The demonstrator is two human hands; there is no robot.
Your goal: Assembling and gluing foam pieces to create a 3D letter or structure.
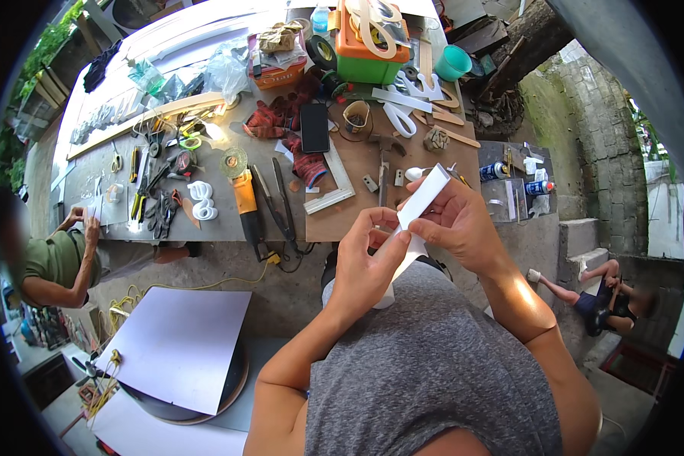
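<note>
Both hands pinch white strip over table edge, tools parked around

Far L, a co-worker leans in at the table end, forearms near the edge, prob. to steady small work. Below, a white sheet lies flat on a round support, likely b/c the table's full. Yellow-handled pliers lie among hand tools near the front, prob. for quick reach. Grinder sits at the edge, next to cords; that likely saves cable slack. Phone and square lie further R on the tabletop.

Centre: L hand nearly closed, thumb + fingers pinching the white strip. R hand also pinches it, thumb on its face, fingers curled behind/alongside. Strip's in front of the chest, slanted, seems to bend near the thumbs; two-handed grip prob. controls that bend. Hammer lies just beyond.

R: spray cans on a side surface, prob. apart from loose tools. Far R, a seated person, well apart.
</note>
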